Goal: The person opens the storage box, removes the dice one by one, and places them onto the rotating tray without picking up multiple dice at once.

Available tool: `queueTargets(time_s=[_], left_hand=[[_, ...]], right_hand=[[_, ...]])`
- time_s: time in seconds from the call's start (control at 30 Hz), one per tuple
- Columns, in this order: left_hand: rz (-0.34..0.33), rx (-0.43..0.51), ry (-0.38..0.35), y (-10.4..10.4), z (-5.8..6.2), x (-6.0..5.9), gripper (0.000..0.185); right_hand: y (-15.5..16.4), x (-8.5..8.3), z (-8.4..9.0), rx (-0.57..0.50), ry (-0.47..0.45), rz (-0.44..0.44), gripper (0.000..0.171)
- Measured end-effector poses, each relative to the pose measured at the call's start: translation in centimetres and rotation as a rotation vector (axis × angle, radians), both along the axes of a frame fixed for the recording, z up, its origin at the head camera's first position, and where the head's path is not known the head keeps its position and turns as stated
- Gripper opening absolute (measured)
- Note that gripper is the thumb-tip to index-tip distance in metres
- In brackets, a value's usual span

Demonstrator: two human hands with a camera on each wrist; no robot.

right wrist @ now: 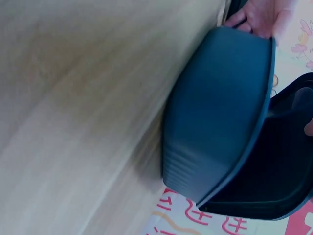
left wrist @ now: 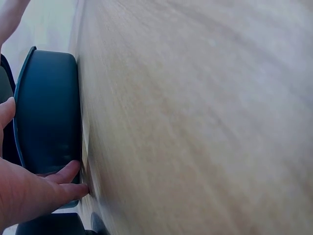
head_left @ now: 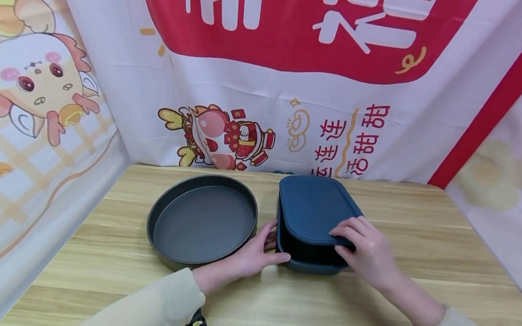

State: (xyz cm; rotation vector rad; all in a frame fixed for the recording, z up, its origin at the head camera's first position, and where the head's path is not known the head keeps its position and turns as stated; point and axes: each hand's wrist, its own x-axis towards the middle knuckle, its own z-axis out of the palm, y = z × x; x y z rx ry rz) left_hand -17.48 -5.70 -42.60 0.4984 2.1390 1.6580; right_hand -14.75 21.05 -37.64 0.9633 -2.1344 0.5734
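A dark blue rectangular box stands on the table, its matching lid tilted over it. At the front the lid is raised, leaving a dark gap into the box; the far end sits low on it. My right hand pinches the lid's front right corner, thumb below and fingers on top. Against the box's left side rests my left hand, thumb at the front rim. In the left wrist view, the fingers of that left hand extend straight along the box wall near the table. The raised lid shows its underside in the right wrist view.
A round dark grey pan lies left of the box, close to my left forearm. Both stand on a wood-grain table. Printed cloth hangs behind the table and along both sides.
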Motion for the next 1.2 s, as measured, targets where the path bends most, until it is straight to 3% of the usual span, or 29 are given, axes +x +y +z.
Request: queueTargets(time_s=[0.1,0.37,0.6,0.83,1.2], left_hand=[[0.004,-0.004,-0.006,0.0,0.0,0.0,0.084],[0.012,-0.012,-0.006,0.1,0.0,-0.1,0.083],[0.017,-0.029,0.000,0.1,0.1,-0.1,0.081],[0.017,-0.045,0.008,0.2,0.3,0.2,0.081],[0.031,-0.045,0.000,0.3,0.2,0.1,0.081]], right_hand=[[0.4,-0.2,0.6,-0.014,0.020,-0.031,0.046],[2.1,-0.1,2.1,0.020,-0.040,-0.141,0.045],[4.0,-0.2,3.0,-0.064,-0.022,-0.188,0.044],[6.4,-0.1,2.6,-0.245,-0.068,-0.235,0.038],[8.6,0.6,1.4,-0.366,-0.144,-0.365,0.031]])
